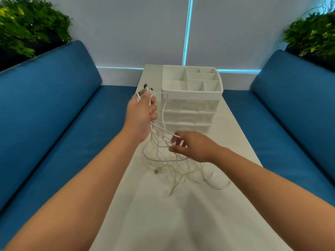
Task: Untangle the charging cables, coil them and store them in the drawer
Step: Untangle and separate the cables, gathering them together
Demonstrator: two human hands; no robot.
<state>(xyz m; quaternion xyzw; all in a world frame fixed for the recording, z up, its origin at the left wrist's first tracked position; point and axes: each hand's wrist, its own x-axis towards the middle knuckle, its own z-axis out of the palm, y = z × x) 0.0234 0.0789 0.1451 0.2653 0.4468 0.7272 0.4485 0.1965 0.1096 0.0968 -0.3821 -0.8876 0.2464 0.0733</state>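
Observation:
A tangle of white charging cables [164, 156] hangs over the white table [181, 214]. My left hand [140, 115] is raised and grips the bunch near its top, with several plug ends [144, 91] sticking up above the fingers. Lower and to the right, my right hand [192, 145] has its curled fingers hooked among the hanging strands. Loose ends and a USB plug [156, 171] trail on the table. Behind the hands stands a white drawer unit [190, 113] with its drawers pushed in and a divided tray [192, 80] on top.
Blue cushioned benches [54, 115] run along both sides of the narrow table. Green plants [27, 28] sit behind the benches at left and right. A pale wall with a lit blue strip closes the far end.

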